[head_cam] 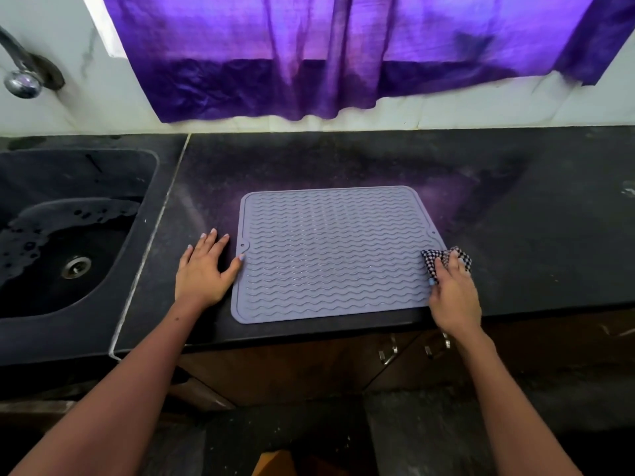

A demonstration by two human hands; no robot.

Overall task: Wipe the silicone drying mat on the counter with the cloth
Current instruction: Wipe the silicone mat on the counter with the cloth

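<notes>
Near the table's (515, 218) front edge lies the silicone mat (330, 252), flat. Its left rim is pinned by the left hand (202, 269), spread flat, likely against sliding. The checked cloth (443, 262) is bunched under the right hand's (453, 293) curled fingers at the right rim, poised for a stroke.

Purple daylight glows through the curtain (343, 53), tinting the dim counter (515, 207); edges bow.

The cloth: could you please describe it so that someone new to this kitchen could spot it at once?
On the dark counter, right of the sink, lies a grey ribbed mat. At the mat's right edge, the right hand grips the cloth. It is small, bunched, and checked dark and white, the only patterned thing there.
</notes>
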